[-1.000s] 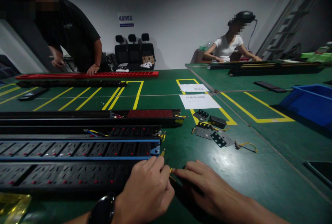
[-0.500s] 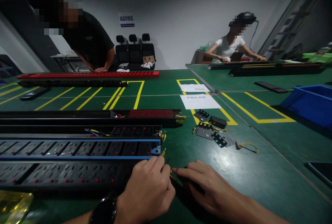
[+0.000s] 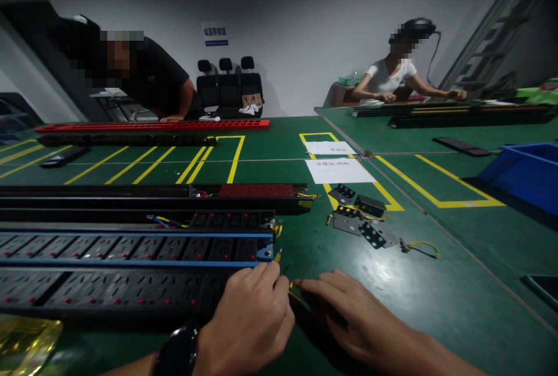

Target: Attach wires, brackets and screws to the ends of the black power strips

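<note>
The nearest black power strip (image 3: 143,287), with slotted sockets and small red dots, runs in from the left. My left hand (image 3: 253,312), a dark watch (image 3: 178,353) on its wrist, is closed round its right end, covering it. A short yellow wire (image 3: 294,294) pokes out between my hands. Just to the right is my right hand (image 3: 349,312), its index finger reaching toward the wire and its other fingers curled. Something dark shows under those fingers, too shaded to name. Beyond lies a blue-edged power strip (image 3: 174,248), with a yellow-green wire (image 3: 278,254) at its end.
Further black strips (image 3: 226,219) lie parallel behind. Black perforated brackets (image 3: 349,222) and a loose yellow wire (image 3: 422,245) lie right of centre, near white papers (image 3: 340,171). A blue bin (image 3: 518,178) stands right. Two people work across the table (image 3: 436,283).
The view has shifted slightly. My right fingertip is a little farther from my left hand, which keeps its place. The person at the left has bent lower; the other person's hands have shifted right.
</note>
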### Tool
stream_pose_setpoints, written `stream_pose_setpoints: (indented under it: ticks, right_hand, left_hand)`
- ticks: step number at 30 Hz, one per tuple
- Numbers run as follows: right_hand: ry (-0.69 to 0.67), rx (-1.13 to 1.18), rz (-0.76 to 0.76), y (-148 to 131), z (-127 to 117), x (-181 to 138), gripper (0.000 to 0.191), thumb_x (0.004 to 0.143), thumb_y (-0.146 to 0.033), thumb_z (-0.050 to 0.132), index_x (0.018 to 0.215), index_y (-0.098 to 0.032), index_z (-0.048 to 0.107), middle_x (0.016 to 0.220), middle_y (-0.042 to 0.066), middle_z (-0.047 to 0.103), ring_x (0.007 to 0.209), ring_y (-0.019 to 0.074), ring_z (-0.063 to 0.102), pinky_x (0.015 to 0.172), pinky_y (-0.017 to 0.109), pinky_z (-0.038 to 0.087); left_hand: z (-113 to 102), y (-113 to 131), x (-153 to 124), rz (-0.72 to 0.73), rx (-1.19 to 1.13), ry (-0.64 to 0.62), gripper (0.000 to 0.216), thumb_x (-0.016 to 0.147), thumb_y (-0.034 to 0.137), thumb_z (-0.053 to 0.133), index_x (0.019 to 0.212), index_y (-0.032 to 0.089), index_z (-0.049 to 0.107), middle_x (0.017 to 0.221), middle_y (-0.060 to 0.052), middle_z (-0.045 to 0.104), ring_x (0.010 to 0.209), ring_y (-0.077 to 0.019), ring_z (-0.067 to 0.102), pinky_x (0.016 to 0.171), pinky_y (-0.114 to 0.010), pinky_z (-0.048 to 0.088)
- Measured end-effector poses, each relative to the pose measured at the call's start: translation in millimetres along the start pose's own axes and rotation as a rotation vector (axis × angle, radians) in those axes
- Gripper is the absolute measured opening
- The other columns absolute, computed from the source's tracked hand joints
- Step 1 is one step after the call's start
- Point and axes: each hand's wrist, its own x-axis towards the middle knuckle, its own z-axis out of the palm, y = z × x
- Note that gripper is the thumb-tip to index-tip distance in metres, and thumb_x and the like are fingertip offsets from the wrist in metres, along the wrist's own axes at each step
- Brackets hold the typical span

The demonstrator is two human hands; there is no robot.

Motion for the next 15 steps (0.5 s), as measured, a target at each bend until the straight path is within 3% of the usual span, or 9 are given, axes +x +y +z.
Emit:
stream_pose_setpoints:
  ticks: [6,15]
  right_hand:
    - [-0.011,0.012,0.021,1.6,1.4,0.2,0.039,0.098,-0.010,0.049,0.133,-0.022,0.061,0.100,0.008,0.073,0.085,0.0216,0.065,0.079,0.038,0.049]
    - [-0.044,0.023,0.033,3.0,6.6,-3.0,0.044,0.095,-0.008,0.048,0.136,-0.022,0.058,0.098,0.007,0.070,0.086,0.0222,0.062,0.074,0.035,0.044]
  left_hand:
    - [0.6,-0.9,0.8,0.016,0.001,0.021,0.011,0.087,0.013,0.055,0.082,0.022,0.058,0.080,-0.004,0.066,0.073,-0.0229,0.064,0.063,-0.033,0.051]
    - [1.8,-4.9,2.4,0.011,0.024,-0.056,0.009,0.087,0.014,0.060,0.082,0.022,0.059,0.083,-0.004,0.066,0.074,-0.0248,0.067,0.062,-0.035,0.053]
